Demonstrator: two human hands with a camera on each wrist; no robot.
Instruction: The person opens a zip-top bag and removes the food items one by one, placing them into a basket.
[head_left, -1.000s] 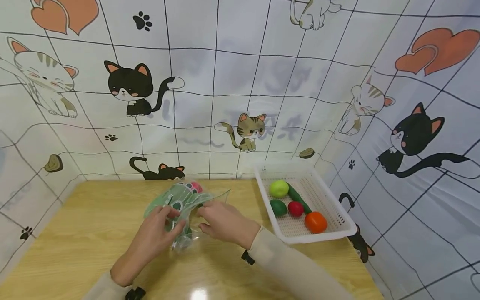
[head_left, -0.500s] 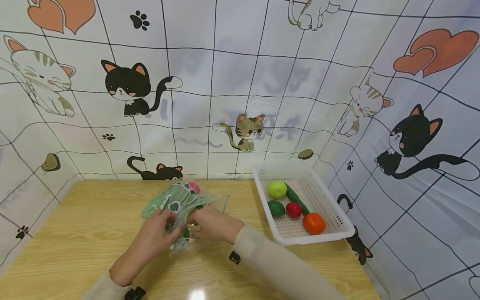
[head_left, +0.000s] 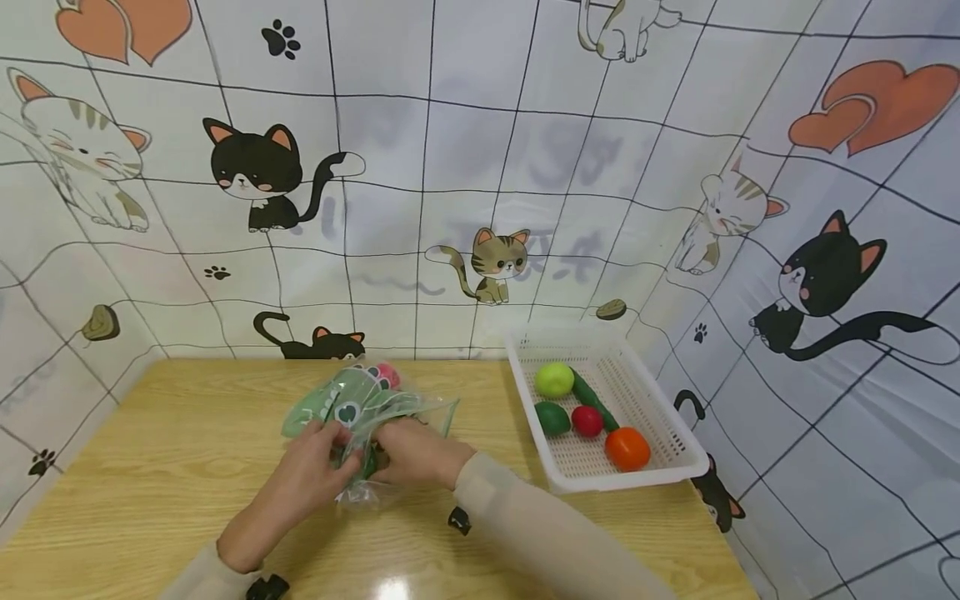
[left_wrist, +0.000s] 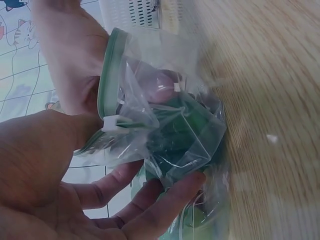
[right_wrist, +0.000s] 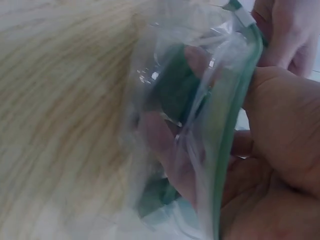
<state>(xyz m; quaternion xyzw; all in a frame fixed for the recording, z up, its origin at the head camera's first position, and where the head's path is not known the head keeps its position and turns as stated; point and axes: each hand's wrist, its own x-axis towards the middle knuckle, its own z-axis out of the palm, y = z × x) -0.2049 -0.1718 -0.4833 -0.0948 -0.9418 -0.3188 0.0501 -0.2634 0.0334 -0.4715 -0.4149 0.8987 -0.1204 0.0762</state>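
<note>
A clear zip bag point(head_left: 348, 400) with a green print and a pink patch lies on the table. My left hand point(head_left: 303, 471) grips it near the mouth, thumb by the white slider point(left_wrist: 116, 123) and fingers against the side. My right hand point(head_left: 420, 452) reaches through the opening. Inside, its thumb and fingers pinch a dark green thing point(right_wrist: 175, 90) whose kind is blurred by the plastic. Another dark green piece point(right_wrist: 156, 200) shows lower in the bag in the right wrist view. The green zip edge point(right_wrist: 235, 115) crosses over the right hand.
To the right stands a white perforated basket point(head_left: 555, 481). It holds a yellow-green round fruit point(head_left: 554, 380), a dark green oval one point(head_left: 552, 418), a cucumber point(head_left: 595, 400), a small red ball-like piece point(head_left: 587, 422) and an orange one point(head_left: 627, 449). A cat-print cloth point(head_left: 405, 217) hangs behind the wooden table.
My right hand has moved left and deeper into the bag, and its fingers have come together on the dark green thing. My left hand stays in nearly the same place.
</note>
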